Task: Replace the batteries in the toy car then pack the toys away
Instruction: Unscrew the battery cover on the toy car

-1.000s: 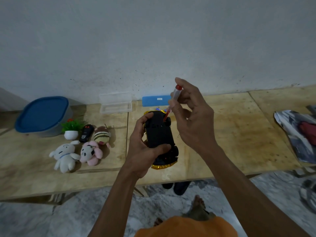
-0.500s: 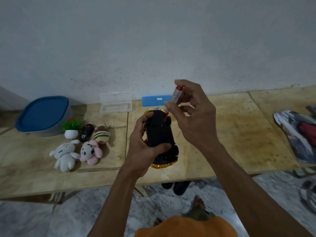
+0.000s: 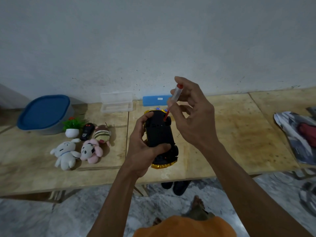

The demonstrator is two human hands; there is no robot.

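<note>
Black plastic, underside up — the gold-trimmed toy car sits in the left hand, whose thumb and fingers curl round its body and hold it above the pale wooden table. The right hand pinches a small screwdriver with a clear handle and red cap between thumb and fingertips, its red shaft angled down so the tip meets the chassis near the far wheel. Half a second ago the tool stood lifted a little and tilted away from the car; now it is back down on the same spot, much as it was a second ago, while the grip on the car has not shifted. I take this for a re-seating of the tip between turns on the battery-cover screw — the cover looks closed, so the batteries are not yet reached. Packing has not begun: the white plush rabbit, the pink plush toy and the striped plush toy lie on the table to the left, near the grey tub with the blue lid
</note>
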